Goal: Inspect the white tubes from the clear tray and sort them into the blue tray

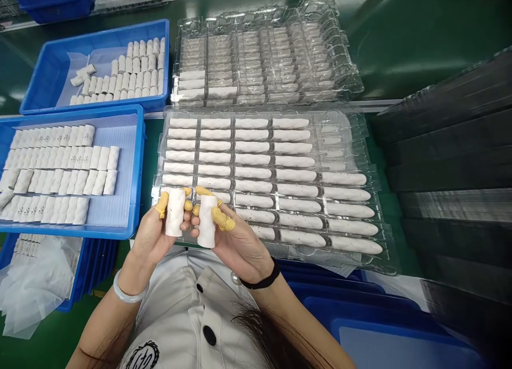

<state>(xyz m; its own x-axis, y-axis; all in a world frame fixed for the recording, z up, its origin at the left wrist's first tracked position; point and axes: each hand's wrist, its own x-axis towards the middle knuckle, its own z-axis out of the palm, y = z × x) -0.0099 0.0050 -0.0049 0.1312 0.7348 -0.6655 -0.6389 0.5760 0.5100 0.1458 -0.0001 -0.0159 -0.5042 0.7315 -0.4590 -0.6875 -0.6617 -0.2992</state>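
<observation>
My left hand [154, 231] grips a short white cylinder [175, 211] with dark marks on its side, held upright between yellow-covered fingertips. A second white cylinder [207, 222], plain on the side I see, is pinched in my right hand [240, 243], whose thumb and fingertips also wear yellow finger cots. The two cylinders are side by side with a narrow gap between them. Both hands are above the front left edge of a clear plastic tray [340, 125], where rows of white cylinders lie in the slots.
Left of the tray, a blue bin [138, 171] holds rows of standing white cylinders. Another blue bin [44, 65] behind it has more. A second clear tray [324, 54] lies at the back with a few cylinders. Dark stacked trays [460, 145] rise at right.
</observation>
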